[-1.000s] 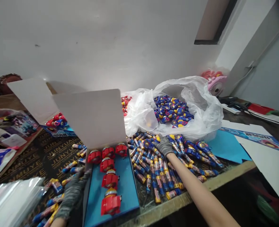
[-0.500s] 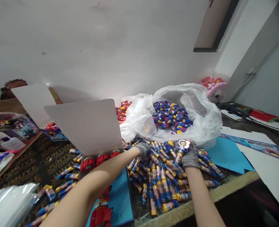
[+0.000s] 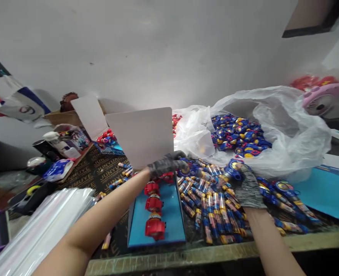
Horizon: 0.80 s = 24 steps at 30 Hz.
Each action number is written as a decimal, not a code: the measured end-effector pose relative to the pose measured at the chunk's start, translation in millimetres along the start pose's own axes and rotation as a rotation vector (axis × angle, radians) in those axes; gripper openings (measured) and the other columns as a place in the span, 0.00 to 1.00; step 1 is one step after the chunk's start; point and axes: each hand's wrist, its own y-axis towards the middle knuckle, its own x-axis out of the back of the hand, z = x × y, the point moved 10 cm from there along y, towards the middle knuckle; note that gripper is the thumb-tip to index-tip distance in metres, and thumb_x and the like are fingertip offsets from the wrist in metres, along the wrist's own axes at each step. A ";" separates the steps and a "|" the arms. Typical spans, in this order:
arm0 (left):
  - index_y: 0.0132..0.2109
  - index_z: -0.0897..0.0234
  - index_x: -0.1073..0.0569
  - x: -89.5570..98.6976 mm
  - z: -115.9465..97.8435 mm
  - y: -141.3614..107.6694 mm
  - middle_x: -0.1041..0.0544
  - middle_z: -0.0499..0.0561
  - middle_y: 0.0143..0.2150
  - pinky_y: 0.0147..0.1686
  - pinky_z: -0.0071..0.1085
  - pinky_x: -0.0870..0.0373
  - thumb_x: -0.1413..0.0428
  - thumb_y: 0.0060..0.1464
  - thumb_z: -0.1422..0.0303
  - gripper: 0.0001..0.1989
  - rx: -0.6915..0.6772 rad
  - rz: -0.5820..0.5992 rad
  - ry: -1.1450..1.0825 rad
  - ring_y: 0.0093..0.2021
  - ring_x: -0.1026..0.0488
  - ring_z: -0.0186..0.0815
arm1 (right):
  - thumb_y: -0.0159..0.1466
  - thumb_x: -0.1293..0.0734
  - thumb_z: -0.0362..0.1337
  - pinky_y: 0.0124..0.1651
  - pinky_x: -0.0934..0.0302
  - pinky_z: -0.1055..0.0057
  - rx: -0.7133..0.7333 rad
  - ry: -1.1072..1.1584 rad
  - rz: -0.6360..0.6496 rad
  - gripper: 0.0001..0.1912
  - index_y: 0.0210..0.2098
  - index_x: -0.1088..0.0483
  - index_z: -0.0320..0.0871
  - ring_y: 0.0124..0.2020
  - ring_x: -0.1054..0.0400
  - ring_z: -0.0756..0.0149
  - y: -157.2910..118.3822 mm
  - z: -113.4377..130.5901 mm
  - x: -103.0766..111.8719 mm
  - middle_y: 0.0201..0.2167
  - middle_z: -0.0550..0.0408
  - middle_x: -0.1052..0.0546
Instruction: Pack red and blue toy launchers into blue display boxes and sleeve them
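Observation:
My left hand (image 3: 167,165), in a grey fingerless glove, is over the back of an open blue display box (image 3: 172,226). Its fingers close on a blue toy with a tube (image 3: 186,169), partly blurred. Several red toys (image 3: 154,227) stand in a row in that box, its white lid (image 3: 143,134) raised behind. My right hand (image 3: 249,188), gloved the same way, grips another blue toy (image 3: 234,170) whose tube points left. Small printed tubes (image 3: 215,209) with yellow and blue ends lie piled beneath and between both hands. More blue toys (image 3: 286,191) rest right of my right hand.
A clear plastic bag (image 3: 298,126) full of blue toy heads (image 3: 238,134) stands at the back, beside a bag with red ones (image 3: 175,122). Plastic sleeves (image 3: 54,226) lie at left. A pink fan (image 3: 321,101) and blue card (image 3: 330,191) are at right.
The view has swung left. My left hand has moved from the tube pile to the back of the blue box, with a blue toy at its fingers. My right hand still holds its toy.

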 end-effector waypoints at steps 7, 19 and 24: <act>0.37 0.64 0.24 94.3 94.7 -190.9 0.20 0.48 0.35 0.35 0.34 0.22 0.40 0.46 0.74 0.08 0.337 -0.743 -1.056 0.34 0.23 0.36 | 0.60 0.30 0.39 0.58 0.37 0.58 0.301 -0.350 0.531 0.23 0.54 0.31 0.51 0.52 0.32 0.61 -87.9 0.1 -136.6 0.52 0.54 0.27; 0.48 0.59 0.25 93.1 127.9 -254.6 0.24 0.52 0.52 0.60 0.43 0.36 0.39 0.52 0.63 0.16 0.087 -0.986 -0.098 0.56 0.29 0.42 | 0.68 0.40 0.31 0.61 0.39 0.58 0.577 -0.677 1.102 0.23 0.62 0.36 0.50 0.63 0.40 0.57 -156.4 -46.6 -171.3 0.63 0.47 0.36; 0.53 0.59 0.27 66.7 107.4 -228.1 0.27 0.57 0.57 0.60 0.45 0.35 0.44 0.58 0.67 0.16 -0.199 -0.699 0.346 0.59 0.31 0.43 | 0.68 0.39 0.33 0.64 0.45 0.52 0.552 -0.701 1.220 0.24 0.63 0.39 0.49 0.65 0.45 0.56 -153.5 -69.7 -186.7 0.64 0.45 0.39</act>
